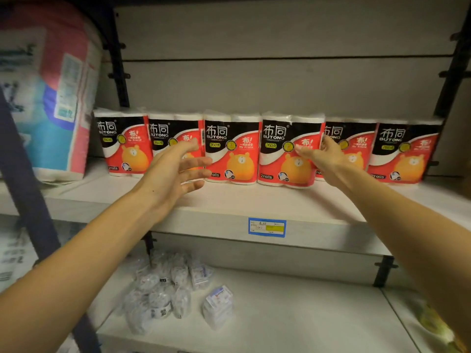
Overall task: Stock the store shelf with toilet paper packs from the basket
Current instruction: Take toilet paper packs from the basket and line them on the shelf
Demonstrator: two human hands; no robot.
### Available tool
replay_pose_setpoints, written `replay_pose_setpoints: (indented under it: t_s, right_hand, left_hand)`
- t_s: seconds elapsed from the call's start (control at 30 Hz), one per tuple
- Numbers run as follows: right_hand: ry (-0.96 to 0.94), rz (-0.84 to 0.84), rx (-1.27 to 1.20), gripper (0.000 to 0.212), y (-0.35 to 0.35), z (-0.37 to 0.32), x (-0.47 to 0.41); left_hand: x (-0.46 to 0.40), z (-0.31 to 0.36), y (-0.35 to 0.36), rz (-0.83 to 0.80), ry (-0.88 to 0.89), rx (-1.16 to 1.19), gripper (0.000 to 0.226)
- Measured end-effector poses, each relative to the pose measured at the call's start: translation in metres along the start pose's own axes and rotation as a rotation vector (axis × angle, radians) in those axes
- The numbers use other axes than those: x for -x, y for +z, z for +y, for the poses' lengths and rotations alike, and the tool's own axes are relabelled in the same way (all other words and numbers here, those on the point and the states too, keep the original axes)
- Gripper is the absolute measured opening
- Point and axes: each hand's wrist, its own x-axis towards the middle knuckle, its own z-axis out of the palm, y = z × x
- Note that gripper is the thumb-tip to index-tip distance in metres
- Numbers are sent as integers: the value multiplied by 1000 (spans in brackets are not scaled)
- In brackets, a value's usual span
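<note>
Both hands are raised before a row of toilet paper packs on a store shelf; the left hand [175,166] is held with fingers spread and relaxed, gripping nothing, in front of the second pack [173,131] from the left; the right hand [323,156] is likewise loosely spread, its fingertips seen at the seam between the fourth pack [285,138] and the fifth pack [356,133], though actual contact cannot be told. Six red, black and white two-roll packs are stood upright side by side along the back of the white shelf [229,200], each printed with an orange bear; the first pack [119,138] is set at the left end, the third pack [232,146] between the hands, the sixth pack [407,149] at the right end. A blue-bordered price label [267,227] is fixed to the shelf's front edge. A large blurred pink and blue bundle [51,85] is stood just left of the row. On the lower shelf [293,314], small clear-wrapped tissue packets [173,289] are heaped loosely. The basket is not seen.
</note>
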Motion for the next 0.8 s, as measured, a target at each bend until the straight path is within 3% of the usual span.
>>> replay_pose_setpoints:
  t_s: [0.07,0.3,0.47,0.8]
  right_hand:
    - [-26,-39,84,48,-2,0,2]
    - [-97,-5,272,81,-2,0,8]
    - [-94,32,261,81,3,3,7]
    - [-92,142,261,78,7,0,33]
  left_hand:
    - [-1,0,0,3,-4,2,20]
    - [-2,-9,12,-26,-33,10,26]
    - [-2,-12,17,-29,-41,3,51]
    - [9,-9,6,-43,-53,28,50]
